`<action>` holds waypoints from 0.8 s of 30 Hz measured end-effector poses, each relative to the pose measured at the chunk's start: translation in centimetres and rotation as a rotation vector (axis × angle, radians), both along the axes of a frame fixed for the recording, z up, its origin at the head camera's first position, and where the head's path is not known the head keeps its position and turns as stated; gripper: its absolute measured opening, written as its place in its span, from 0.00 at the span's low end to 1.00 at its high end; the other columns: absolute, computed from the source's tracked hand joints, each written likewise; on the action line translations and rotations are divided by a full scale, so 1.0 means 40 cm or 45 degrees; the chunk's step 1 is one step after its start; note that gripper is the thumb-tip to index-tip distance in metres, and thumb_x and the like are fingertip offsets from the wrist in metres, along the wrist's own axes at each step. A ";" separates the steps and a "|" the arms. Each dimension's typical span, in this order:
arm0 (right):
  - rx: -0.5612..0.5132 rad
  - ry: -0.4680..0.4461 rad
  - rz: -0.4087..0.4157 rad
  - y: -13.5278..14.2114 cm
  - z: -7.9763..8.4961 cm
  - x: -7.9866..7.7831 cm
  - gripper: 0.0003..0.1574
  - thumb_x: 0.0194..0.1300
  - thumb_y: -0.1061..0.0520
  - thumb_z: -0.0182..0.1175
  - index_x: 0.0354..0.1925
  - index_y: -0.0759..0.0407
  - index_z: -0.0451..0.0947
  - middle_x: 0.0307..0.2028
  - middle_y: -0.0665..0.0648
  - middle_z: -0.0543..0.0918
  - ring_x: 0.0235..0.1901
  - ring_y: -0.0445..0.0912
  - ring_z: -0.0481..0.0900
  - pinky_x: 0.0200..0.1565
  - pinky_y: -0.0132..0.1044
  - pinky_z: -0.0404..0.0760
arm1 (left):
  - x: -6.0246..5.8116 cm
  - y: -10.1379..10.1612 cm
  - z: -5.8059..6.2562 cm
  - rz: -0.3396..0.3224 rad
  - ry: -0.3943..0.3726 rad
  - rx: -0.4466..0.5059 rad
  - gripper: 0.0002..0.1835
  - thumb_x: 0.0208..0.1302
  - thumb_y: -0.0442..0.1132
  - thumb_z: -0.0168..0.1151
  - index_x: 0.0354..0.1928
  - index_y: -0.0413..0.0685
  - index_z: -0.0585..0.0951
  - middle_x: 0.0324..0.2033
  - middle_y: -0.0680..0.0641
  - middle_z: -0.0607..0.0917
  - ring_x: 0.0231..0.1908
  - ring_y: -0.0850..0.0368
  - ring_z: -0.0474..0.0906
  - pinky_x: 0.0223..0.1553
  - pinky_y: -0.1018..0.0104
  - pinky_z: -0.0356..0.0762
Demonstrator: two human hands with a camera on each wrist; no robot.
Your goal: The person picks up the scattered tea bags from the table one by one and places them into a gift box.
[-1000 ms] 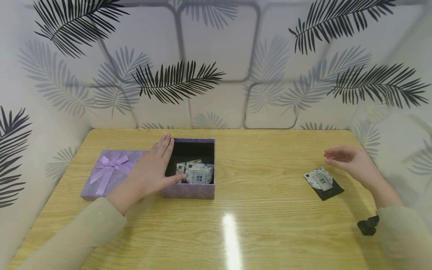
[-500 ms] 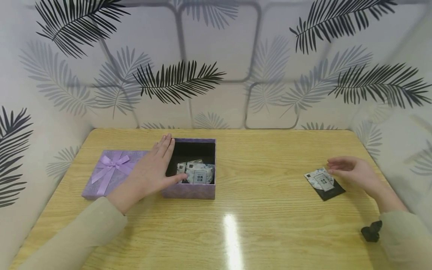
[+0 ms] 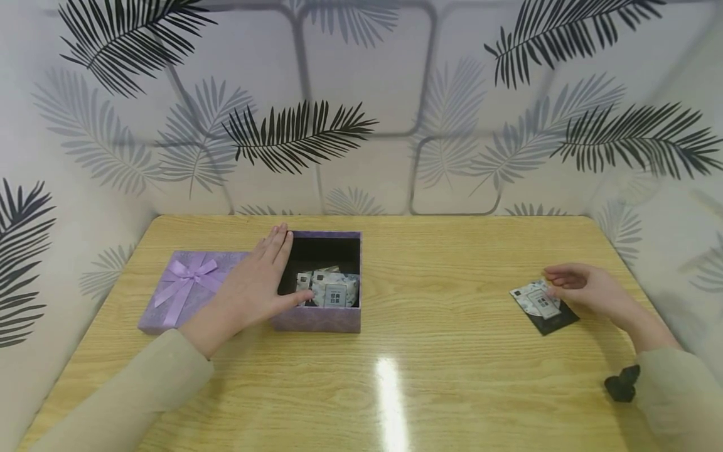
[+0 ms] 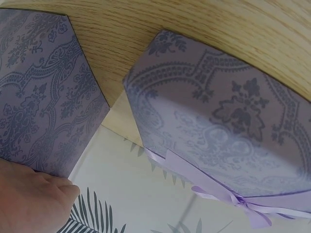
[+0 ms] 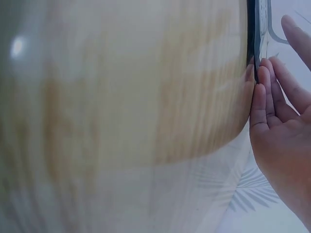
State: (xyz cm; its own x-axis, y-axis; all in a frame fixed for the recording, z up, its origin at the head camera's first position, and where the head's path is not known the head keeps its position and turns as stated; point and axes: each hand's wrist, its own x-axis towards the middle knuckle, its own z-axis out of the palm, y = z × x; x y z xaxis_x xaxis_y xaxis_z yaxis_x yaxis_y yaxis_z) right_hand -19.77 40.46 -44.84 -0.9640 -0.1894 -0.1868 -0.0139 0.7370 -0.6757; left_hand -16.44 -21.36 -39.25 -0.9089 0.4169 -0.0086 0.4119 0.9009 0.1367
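Note:
A purple gift box (image 3: 316,321) stands left of centre with several floral tea sachets (image 3: 333,290) inside. My left hand (image 3: 251,276) rests with straight fingers along the box's left rim, the thumb over the front edge. In the left wrist view that hand (image 4: 34,196) lies against the patterned box wall (image 4: 43,92). At the right, a floral tea sachet (image 3: 533,299) lies on a black one (image 3: 555,322). My right hand (image 3: 590,292) is at their right edge. In the right wrist view its fingertips touch the sachet edge, with the thumb standing apart.
The purple lid (image 3: 186,289) with a ribbon bow lies left of the box, partly behind my left forearm. A small black object (image 3: 622,384) is by the right sleeve. A patterned wall covering (image 3: 361,176) borders the wooden table (image 3: 440,376) at the back.
My right hand has come down to the sachets at the right, its fingers now at their edge. The left hand and the box have stayed in place.

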 end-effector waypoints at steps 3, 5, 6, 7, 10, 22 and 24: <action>0.018 -0.002 0.020 -0.005 0.002 0.001 0.41 0.71 0.50 0.72 0.72 0.71 0.72 0.59 0.57 0.84 0.43 0.18 0.75 0.44 0.19 0.81 | 0.001 0.001 0.003 0.001 -0.007 0.006 0.63 0.70 0.73 0.57 0.84 0.33 0.43 0.85 0.34 0.41 0.86 0.37 0.38 0.86 0.45 0.44; 0.022 0.002 0.044 -0.008 0.003 0.003 0.41 0.71 0.52 0.72 0.72 0.71 0.72 0.63 0.65 0.82 0.45 0.18 0.74 0.45 0.18 0.80 | 0.001 0.001 0.004 0.002 -0.012 0.003 0.63 0.70 0.72 0.57 0.84 0.33 0.42 0.85 0.34 0.40 0.86 0.37 0.37 0.86 0.45 0.44; 0.024 0.004 0.052 -0.010 0.003 0.004 0.41 0.70 0.52 0.73 0.72 0.72 0.72 0.64 0.68 0.81 0.45 0.17 0.73 0.46 0.17 0.79 | 0.001 0.001 0.004 0.002 -0.013 0.000 0.63 0.70 0.72 0.57 0.84 0.33 0.42 0.85 0.34 0.40 0.86 0.37 0.37 0.86 0.45 0.44; 0.026 0.006 0.061 -0.012 0.003 0.004 0.42 0.69 0.52 0.73 0.72 0.72 0.71 0.65 0.71 0.80 0.45 0.17 0.73 0.46 0.16 0.78 | 0.001 0.002 0.004 0.002 -0.014 -0.004 0.63 0.71 0.72 0.57 0.84 0.33 0.42 0.85 0.34 0.40 0.86 0.37 0.37 0.86 0.45 0.44; 0.046 0.014 0.094 -0.014 0.002 0.005 0.45 0.67 0.54 0.75 0.72 0.73 0.70 0.66 0.74 0.78 0.47 0.16 0.70 0.48 0.14 0.75 | 0.000 0.002 0.004 -0.001 -0.011 -0.009 0.62 0.71 0.72 0.57 0.84 0.32 0.42 0.85 0.34 0.39 0.86 0.37 0.37 0.86 0.45 0.44; 0.190 0.112 0.191 -0.022 -0.008 -0.009 0.45 0.60 0.55 0.80 0.68 0.74 0.74 0.60 0.72 0.80 0.46 0.21 0.67 0.47 0.20 0.75 | 0.001 0.001 0.004 -0.003 -0.004 -0.001 0.63 0.70 0.73 0.57 0.84 0.33 0.43 0.85 0.34 0.40 0.85 0.36 0.39 0.86 0.45 0.45; 0.205 0.117 0.189 -0.023 -0.007 -0.009 0.44 0.60 0.54 0.80 0.67 0.73 0.75 0.59 0.71 0.81 0.46 0.21 0.67 0.47 0.21 0.75 | -0.001 0.000 0.003 -0.005 0.000 -0.004 0.63 0.70 0.73 0.56 0.84 0.33 0.42 0.85 0.34 0.40 0.85 0.36 0.39 0.86 0.44 0.45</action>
State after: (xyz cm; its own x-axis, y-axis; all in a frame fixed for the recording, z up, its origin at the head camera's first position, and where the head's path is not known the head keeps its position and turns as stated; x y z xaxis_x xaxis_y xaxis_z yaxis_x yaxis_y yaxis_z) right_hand -20.13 39.53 -45.12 -0.9422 -0.3049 -0.1390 -0.1857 0.8204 -0.5407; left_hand -16.47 -21.35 -39.14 -0.9072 0.4205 -0.0101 0.4155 0.8997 0.1337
